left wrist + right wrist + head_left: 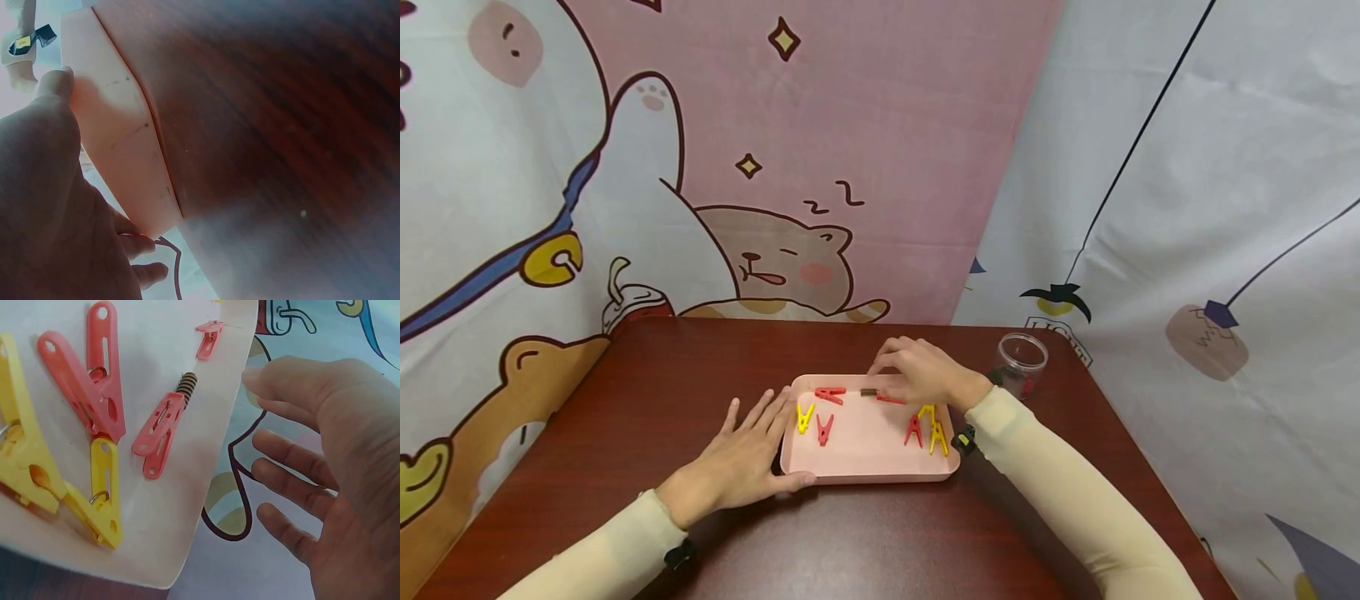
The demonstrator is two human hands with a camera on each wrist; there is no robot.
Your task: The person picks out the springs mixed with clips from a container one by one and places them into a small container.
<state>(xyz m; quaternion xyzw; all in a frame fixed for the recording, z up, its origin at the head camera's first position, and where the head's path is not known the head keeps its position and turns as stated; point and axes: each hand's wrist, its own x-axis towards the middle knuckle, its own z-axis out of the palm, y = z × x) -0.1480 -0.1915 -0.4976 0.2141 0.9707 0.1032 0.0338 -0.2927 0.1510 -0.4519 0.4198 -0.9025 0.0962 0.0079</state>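
Note:
A pink tray point(865, 457) holds several red and yellow clothespins. My left hand point(737, 458) rests against its left side, fingers spread, thumb at the near rim. Over the far right part hovers my right hand point(925, 375), fingers loosely bent, holding nothing in the right wrist view. Closest to it lies a red clothespin point(159, 431) with a dark-and-tan ribbed, spring-like piece point(187, 386) at its end. A larger red clothespin point(94, 372) and two yellow clothespins point(28, 440) lie at the tray's right. Two red clothespins point(830, 394) and a yellow clothespin point(805, 418) lie at the left.
A clear jar point(1022, 360) stands behind the tray to the right, with some red and dark things inside. The dark wooden table point(715, 358) ends at a cartoon-printed cloth point(880, 125) at the back and sides.

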